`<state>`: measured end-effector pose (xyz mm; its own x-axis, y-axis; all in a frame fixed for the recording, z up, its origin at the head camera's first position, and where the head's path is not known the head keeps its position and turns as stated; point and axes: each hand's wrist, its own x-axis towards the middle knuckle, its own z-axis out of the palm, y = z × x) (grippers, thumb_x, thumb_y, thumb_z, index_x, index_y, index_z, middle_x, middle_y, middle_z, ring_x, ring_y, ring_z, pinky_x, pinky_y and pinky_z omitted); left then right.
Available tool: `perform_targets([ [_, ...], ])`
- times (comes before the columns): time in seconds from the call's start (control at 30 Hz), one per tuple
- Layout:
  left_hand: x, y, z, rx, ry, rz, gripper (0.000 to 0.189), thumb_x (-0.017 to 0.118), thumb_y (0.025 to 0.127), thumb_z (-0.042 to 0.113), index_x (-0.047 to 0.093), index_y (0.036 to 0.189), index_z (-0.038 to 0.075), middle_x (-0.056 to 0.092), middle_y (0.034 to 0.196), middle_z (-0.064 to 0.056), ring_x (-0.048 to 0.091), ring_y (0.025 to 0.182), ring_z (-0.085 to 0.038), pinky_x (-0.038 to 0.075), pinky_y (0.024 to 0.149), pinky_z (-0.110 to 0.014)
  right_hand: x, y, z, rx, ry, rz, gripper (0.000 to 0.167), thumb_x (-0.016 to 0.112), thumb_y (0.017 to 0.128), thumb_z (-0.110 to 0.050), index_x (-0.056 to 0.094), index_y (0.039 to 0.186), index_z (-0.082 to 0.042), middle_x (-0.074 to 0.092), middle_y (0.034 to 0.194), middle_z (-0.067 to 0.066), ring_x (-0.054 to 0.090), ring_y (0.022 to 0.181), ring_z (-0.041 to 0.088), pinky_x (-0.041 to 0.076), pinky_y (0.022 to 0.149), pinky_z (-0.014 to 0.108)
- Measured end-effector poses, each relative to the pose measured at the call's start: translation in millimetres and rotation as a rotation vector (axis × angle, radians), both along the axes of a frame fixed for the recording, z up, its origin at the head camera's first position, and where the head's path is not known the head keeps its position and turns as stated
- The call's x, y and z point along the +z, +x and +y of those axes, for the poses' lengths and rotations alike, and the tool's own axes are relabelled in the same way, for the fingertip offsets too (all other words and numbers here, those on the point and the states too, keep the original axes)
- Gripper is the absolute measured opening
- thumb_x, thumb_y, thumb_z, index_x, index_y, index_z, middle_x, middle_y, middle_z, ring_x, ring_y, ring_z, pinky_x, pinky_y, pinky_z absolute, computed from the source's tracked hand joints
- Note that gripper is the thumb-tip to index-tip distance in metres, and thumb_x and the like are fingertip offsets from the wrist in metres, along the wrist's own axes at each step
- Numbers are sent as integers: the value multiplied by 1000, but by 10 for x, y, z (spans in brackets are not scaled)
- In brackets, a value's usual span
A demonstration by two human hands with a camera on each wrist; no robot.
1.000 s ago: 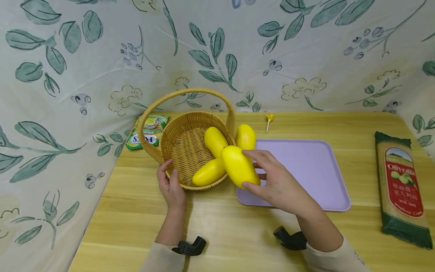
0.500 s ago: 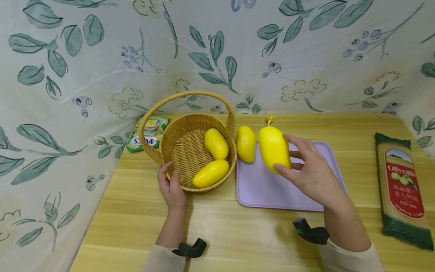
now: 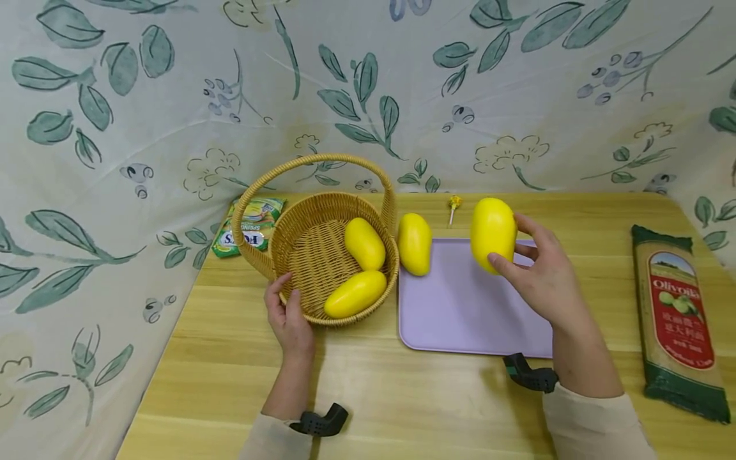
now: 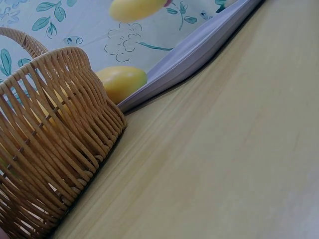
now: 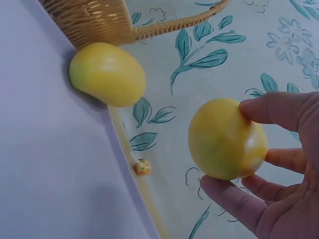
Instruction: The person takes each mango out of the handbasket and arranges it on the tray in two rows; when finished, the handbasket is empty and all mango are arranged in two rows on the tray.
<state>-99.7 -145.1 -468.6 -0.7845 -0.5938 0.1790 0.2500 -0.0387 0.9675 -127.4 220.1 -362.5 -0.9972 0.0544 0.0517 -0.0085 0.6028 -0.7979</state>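
on the wooden table point(image 3: 402, 402), the wicker basket point(image 3: 310, 255) stands left of the lilac tray point(image 3: 460, 306). left hand point(image 3: 291, 329): grasping the basket rim; apply light pressure only, to avoid tipping. right hand point(image 3: 540, 275): grasping 1 mango point(image 3: 492, 231), held clear of the tray, near its far edge — bear evenly with thumb and fingers on opposite sides, as the smooth skin may slip. quantities, by size: 1 basket; 1 tray; 1 pasta packet point(image 3: 678, 319); 1 green bag point(image 3: 260, 220); 4 mangoes point(image 3: 355, 294) — 2 in the basket, 1 at the tray's far left corner, 1 in the right hand; 1 lollipop point(image 3: 455, 202).
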Motion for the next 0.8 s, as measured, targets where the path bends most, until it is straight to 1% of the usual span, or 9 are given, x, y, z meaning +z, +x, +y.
perform_targets([
  [0.07, -2, 1, -2, 2, 0, -1, 32, 46, 97, 1, 52, 128, -9, 46, 145, -20, 17, 157, -24, 5, 130, -42, -63, -44, 14, -18, 6, -8, 80, 73, 94, -25, 30, 160, -13, 31, 158, 24, 54, 129, 50, 55, 77, 12],
  [0.17, -5, 2, -6, 0, -2, -3, 33, 46, 98, 1, 52, 128, -9, 46, 145, -19, 17, 157, -24, 5, 130, -42, -168, -109, 33, -34, 18, -25, 80, 72, 95, -26, 29, 161, -13, 32, 158, 24, 53, 129, 50, 60, 87, 34],
  [0.23, -3, 1, -7, -1, -4, -5, 33, 46, 98, 1, 52, 128, -9, 46, 145, -18, 17, 157, -24, 5, 130, -42, -233, -152, 43, -37, 26, -40, 80, 73, 95, -27, 29, 161, -14, 34, 157, 24, 53, 130, 50, 59, 93, 52],
  [0.3, 0, -1, -6, -1, -7, -3, 33, 46, 97, 1, 52, 128, -9, 46, 145, -19, 17, 157, -25, 5, 130, -41, -292, -187, 52, -36, 14, -65, 81, 73, 95, -28, 29, 161, -14, 35, 158, 23, 53, 131, 50, 55, 96, 59],
  [0.37, 4, -1, -5, 1, -10, -3, 33, 46, 97, 1, 52, 128, -8, 46, 144, -19, 17, 157, -25, 5, 130, -41, -345, -216, 56, -35, 0, -96, 82, 73, 94, -28, 27, 162, -15, 34, 160, 22, 52, 133, 49, 53, 99, 62],
  [0.47, 9, 1, -5, -1, -13, 2, 33, 46, 97, 2, 52, 127, -8, 46, 144, -19, 18, 157, -25, 5, 130, -42, -415, -246, 62, -39, -21, -136, 84, 72, 95, -27, 25, 163, -15, 32, 162, 21, 50, 134, 49, 53, 100, 61],
  [0.63, 11, 2, -5, -12, -19, 4, 33, 46, 98, 2, 51, 128, -9, 45, 144, -19, 17, 157, -25, 4, 130, -42, -491, -279, 105, -35, -33, -168, 86, 73, 94, -26, 23, 163, -15, 30, 162, 23, 49, 135, 50, 52, 100, 61],
  [0.7, 9, 1, -5, -13, -18, 3, 33, 46, 98, 2, 51, 128, -9, 45, 144, -18, 16, 157, -25, 4, 130, -42, -509, -288, 139, -30, -32, -178, 87, 73, 94, -26, 22, 164, -14, 30, 162, 23, 49, 135, 50, 53, 100, 58],
  [0.8, 6, 2, -6, -12, -15, 0, 33, 46, 98, 2, 52, 128, -8, 46, 144, -18, 16, 157, -25, 4, 130, -42, -530, -303, 203, -20, -24, -191, 88, 72, 95, -27, 20, 164, -12, 31, 163, 23, 50, 135, 48, 57, 95, 44],
])
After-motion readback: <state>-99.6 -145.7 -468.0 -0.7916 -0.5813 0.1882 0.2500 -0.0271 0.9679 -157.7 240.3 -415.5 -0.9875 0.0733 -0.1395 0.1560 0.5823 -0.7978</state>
